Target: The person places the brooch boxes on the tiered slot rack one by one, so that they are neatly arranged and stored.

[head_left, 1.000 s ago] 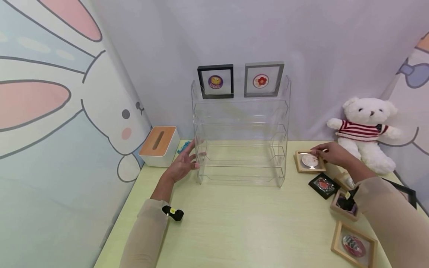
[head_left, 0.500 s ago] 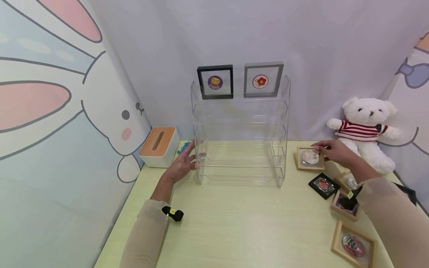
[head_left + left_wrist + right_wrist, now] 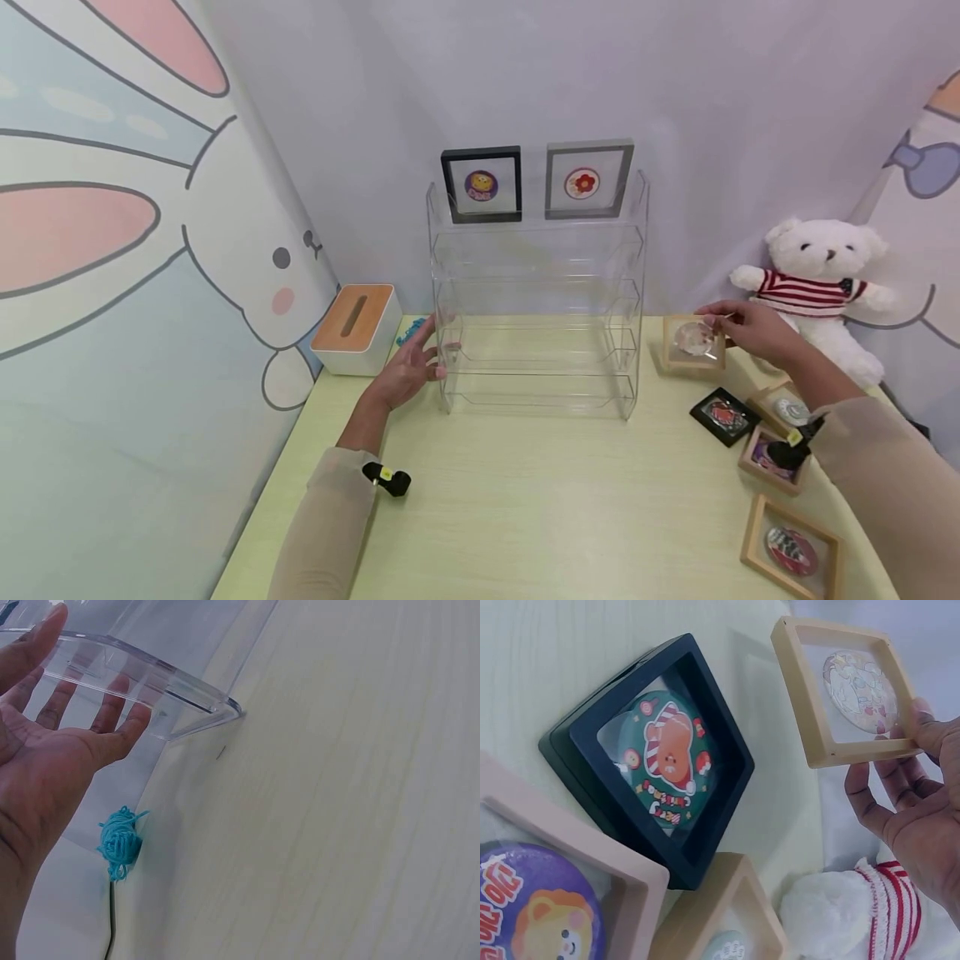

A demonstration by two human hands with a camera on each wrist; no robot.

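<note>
In the head view, my left hand [image 3: 405, 373] rests with spread, fairly straight fingers at the left side of a clear acrylic tiered rack [image 3: 536, 385]. The left wrist view shows some of its fingers [image 3: 109, 712] through the clear plastic. My right hand [image 3: 757, 335] pinches the right edge of a light wooden frame [image 3: 693, 367] with a round pale badge inside. That frame is tilted up, and the right wrist view shows thumb and fingers on its border [image 3: 821, 756]. On the rack's top tier stand a black frame [image 3: 487, 218] and a grey frame [image 3: 585, 213].
Right of the rack lie a small black frame [image 3: 725, 416], wooden frames [image 3: 793, 552] and a white teddy bear [image 3: 821, 275] in a striped sweater. A tissue box [image 3: 358, 327] and a blue yarn bundle [image 3: 120, 844] are on the left. A wall stands behind.
My right hand has raised and tilted the wooden frame upward from where it lay on the table. The left hand stays by the rack.
</note>
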